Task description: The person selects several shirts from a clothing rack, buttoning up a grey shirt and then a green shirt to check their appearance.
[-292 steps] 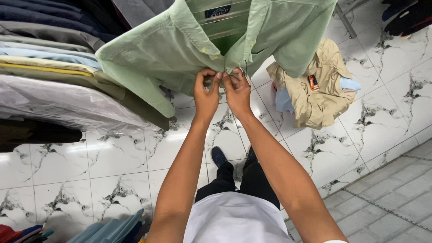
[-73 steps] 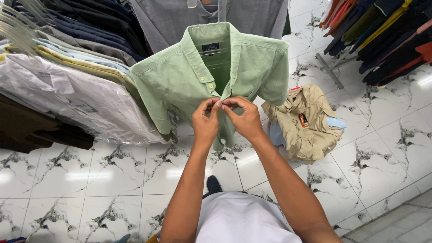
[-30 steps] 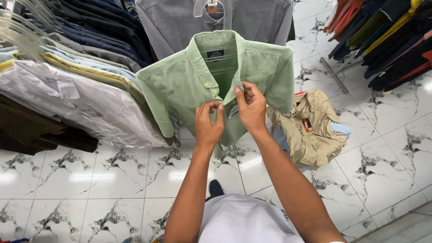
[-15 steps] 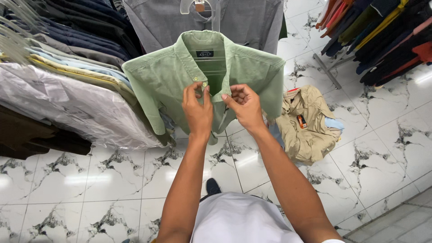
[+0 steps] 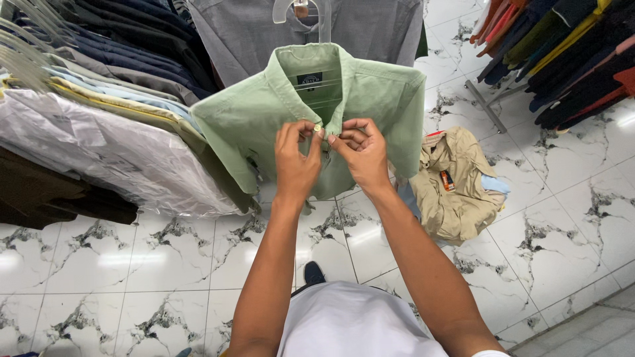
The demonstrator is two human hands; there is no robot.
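While it hangs on a clear plastic hanger (image 5: 301, 10) before a grey shirt (image 5: 370, 30), the soft green cotton shirt (image 5: 258, 116) has its placket pinched by left hand (image 5: 296, 158) and right hand (image 5: 360, 152), fingertips pressed around a small round button (image 5: 317, 128).

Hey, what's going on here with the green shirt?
A person is standing at a clothes rack and working on the front of a light green shirt that hangs on a hanger. The left hand pinches a small button near the collar, while the right hand grips the opposite edge of the placket. A grey shirt hangs behind it, and a crumpled tan garment lies on the marble-patterned tile floor.
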